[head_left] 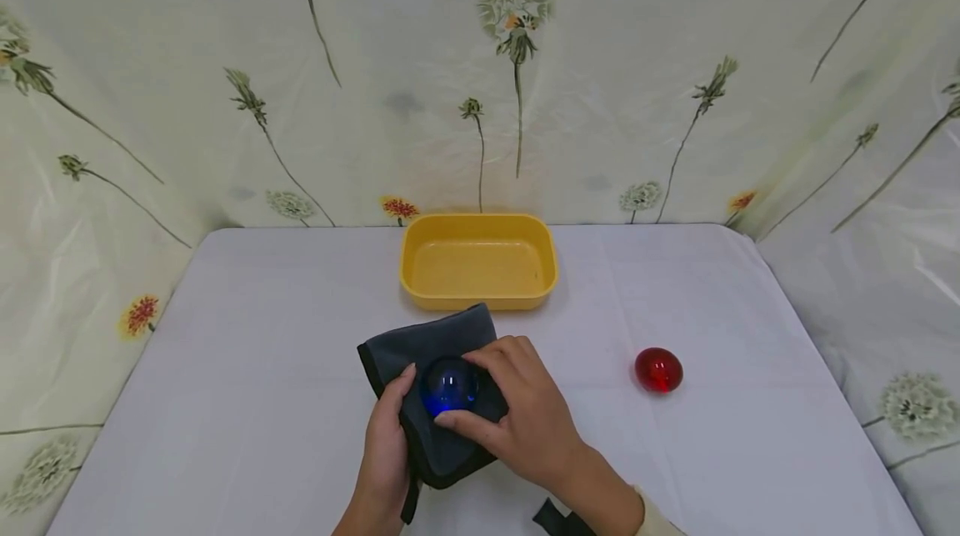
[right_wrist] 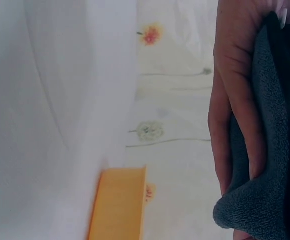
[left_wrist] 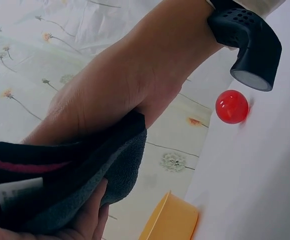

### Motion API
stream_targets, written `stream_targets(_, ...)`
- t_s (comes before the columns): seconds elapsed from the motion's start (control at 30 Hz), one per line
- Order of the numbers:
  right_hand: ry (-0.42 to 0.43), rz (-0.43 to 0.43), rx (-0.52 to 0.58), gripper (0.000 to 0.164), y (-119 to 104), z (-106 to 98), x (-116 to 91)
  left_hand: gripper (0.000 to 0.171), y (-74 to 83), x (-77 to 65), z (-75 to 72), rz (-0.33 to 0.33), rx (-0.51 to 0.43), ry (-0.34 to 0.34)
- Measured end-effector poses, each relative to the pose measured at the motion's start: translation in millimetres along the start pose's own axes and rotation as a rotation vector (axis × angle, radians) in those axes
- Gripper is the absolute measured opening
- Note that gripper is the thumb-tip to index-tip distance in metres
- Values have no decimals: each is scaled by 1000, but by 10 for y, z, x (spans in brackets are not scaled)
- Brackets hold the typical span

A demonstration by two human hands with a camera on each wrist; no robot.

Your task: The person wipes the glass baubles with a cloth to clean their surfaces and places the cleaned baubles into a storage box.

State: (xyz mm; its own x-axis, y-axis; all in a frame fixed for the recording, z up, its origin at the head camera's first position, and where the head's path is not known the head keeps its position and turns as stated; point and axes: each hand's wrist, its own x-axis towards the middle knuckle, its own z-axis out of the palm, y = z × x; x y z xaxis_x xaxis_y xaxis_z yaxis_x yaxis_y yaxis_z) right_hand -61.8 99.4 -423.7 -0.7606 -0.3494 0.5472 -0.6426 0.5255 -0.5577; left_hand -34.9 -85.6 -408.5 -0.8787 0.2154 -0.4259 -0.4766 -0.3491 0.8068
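Observation:
A clear blue ball (head_left: 450, 390) rests on a folded dark grey-blue cloth (head_left: 450, 453) with black edging. My right hand (head_left: 536, 423) pinches the ball, thumb at its near side and fingertips on the far side. Holding the cloth from the left is my left hand (head_left: 385, 457), its thumb lying on top beside the ball and its other fingers hidden underneath. In the left wrist view, fingers (left_wrist: 92, 210) support the cloth from below, and a white label (left_wrist: 19, 194) shows on its edge. The ball is hidden in both wrist views.
Beyond the hands, a yellow tray (head_left: 480, 303) stands at the far edge of the white-covered table (head_left: 262, 369). A red ball (head_left: 658, 370) lies on the table to the right. A dark wrist camera (left_wrist: 250, 45) sits on my right wrist. Flower-patterned sheeting (head_left: 420, 102) surrounds the table.

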Motion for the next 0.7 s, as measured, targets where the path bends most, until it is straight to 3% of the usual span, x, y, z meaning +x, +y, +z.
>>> stream_targets(0.17,23,-3,-4,57,16,11,-9,74,0,3,3,-2,6,2)
stream_targets(0.4,-84,0,4,81,14,-16,-24,72,4,11,7,21,14,28)
stream_targets(0.7,-35,-26,17,66,15,-20,17,73,10,7,5,3,16,36)
